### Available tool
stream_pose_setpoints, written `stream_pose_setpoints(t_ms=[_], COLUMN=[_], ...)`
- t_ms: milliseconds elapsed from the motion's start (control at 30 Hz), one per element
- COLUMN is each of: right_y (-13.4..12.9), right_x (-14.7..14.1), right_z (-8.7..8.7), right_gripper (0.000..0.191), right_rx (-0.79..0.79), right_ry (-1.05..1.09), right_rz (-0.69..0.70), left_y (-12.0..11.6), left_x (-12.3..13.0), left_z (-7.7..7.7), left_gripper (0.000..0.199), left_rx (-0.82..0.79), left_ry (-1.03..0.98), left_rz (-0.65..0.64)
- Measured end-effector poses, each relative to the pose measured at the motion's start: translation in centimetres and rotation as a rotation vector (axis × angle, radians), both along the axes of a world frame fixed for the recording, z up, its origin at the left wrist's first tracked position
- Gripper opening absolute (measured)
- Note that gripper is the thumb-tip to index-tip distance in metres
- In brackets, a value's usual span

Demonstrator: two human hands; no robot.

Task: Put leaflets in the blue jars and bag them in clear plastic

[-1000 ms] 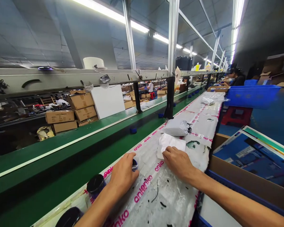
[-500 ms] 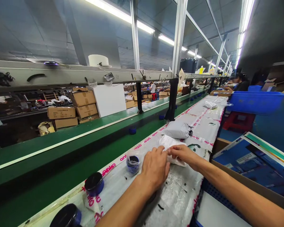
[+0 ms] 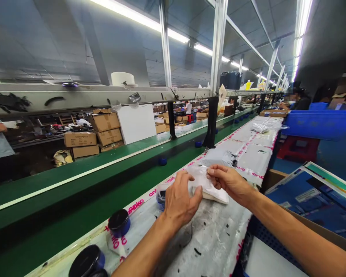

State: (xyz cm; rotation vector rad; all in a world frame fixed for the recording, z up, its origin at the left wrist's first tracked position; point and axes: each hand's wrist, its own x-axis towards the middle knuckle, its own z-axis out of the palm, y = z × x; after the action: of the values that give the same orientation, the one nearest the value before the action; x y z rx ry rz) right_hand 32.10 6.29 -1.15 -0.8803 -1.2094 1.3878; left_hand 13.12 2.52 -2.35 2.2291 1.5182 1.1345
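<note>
Sheeting (image 3: 216,242) beneath the white bundle (image 3: 212,192) reads "anko" in pink.

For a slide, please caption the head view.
Beside a green conveyor, the right hand pinches a thin white sheet; the left hand curves open nearby.

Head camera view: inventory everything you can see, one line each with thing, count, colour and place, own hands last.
Thin white sheets: one stack, white, on bench between hands
Round pieces: at least four, blue and black, on bench
Blue pieces: several, blue, on belt
Packet: one, pale grey, behind sheets
Bench: one, white with pink lettering, under hands
Belt: one, green, beyond bench
Shelf: one, grey, above belt
Cardboard boxes: several, brown, beyond belt
Board: one, white, beside boxes
Bin: one, blue, right
Stool: one, red, below bin
Printed sheets: several, mostly blue, right
Ceiling lights: several, white, overhead
Co-workers: at least three, mixed clothing, background
Left hand: one, open, beside sheets
Right hand: one, pinching at sheets
</note>
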Motion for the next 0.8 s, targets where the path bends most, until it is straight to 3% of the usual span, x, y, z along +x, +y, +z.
stream_pose_setpoints(t_ms=[167, 300, 367, 467, 533, 667, 800], right_y=[-0.8, -0.6, -0.3, 0.0, 0.0, -0.6, -1.5], right_x=[-5.8, -11.3, -14.1, -18.4, -20.9, -23.9, -23.6], right_z=[1.2, 0.9, 0.4, -0.7, -1.6, -3.6, -5.8], right_gripper=[0.033, 0.031, 0.023, 0.009, 0.011, 0.012, 0.01], right_rx=[0.186, 0.295, 0.443, 0.81, 0.983, 1.068, 1.068], right_ry=[-0.138, -0.231, -0.333, -0.725, -0.947, -1.09, -1.14], right_rz=[0.199, 0.258, 0.186, 0.035, 0.043, 0.189, 0.267], left_y=[-1.1, -1.7, -2.5, -4.2, -5.2, -6.6, -8.0], left_x=[-4.6, -10.9, -14.4, -18.9, -20.9, -23.1, -23.9], left_z=[1.8, 2.3, 2.4, 2.2, 1.8, 0.2, -0.9], left_gripper=[0.044, 0.034, 0.024, 0.011, 0.012, 0.012, 0.005], left_rx=[-0.103, -0.138, -0.119, -0.076, -0.069, -0.152, -0.282], left_ry=[-0.344, -0.451, -0.423, -0.311, -0.206, 0.0, 0.142], left_rz=[0.219, 0.308, 0.385, 0.512, 0.58, 0.621, 0.501])
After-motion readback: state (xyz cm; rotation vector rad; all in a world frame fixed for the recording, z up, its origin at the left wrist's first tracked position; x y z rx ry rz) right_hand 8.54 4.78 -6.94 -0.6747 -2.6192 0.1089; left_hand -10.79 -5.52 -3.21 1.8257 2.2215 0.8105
